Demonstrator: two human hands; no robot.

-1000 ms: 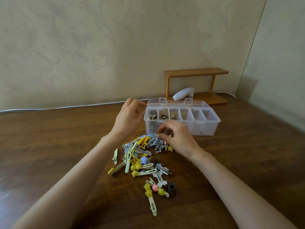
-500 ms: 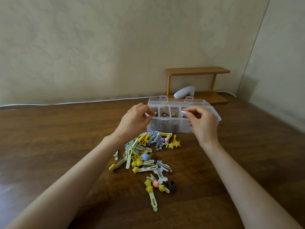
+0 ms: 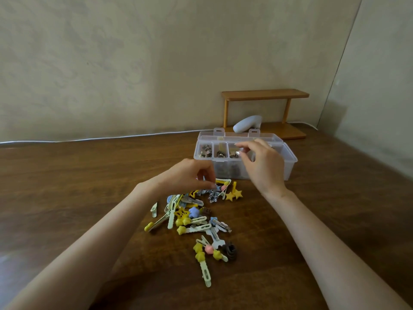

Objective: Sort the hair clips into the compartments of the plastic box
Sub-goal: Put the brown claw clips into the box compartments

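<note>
A heap of hair clips [image 3: 192, 218], yellow, pale green, blue, silver and brown, lies on the wooden table. Behind it stands the clear plastic box [image 3: 288, 166] with its lid open; its three leftmost compartments hold small dark and silver clips. My left hand [image 3: 190, 175] reaches down into the far edge of the heap, its fingertips pinching a silver clip [image 3: 212, 186]. My right hand [image 3: 263, 164] hovers over the box's middle compartments, thumb and forefinger pinched on a small pale clip [image 3: 238, 153]. Two yellow star clips [image 3: 233, 194] lie just in front of the box.
A small wooden shelf [image 3: 264, 95] stands against the wall behind the box, with a white rounded object [image 3: 247, 123] under it. A white cable [image 3: 100, 138] runs along the table's far edge. A wall corner closes the right side.
My left hand has come back from the box's left end down to the heap. My right hand carried a clip from the heap up over the box's compartments.
</note>
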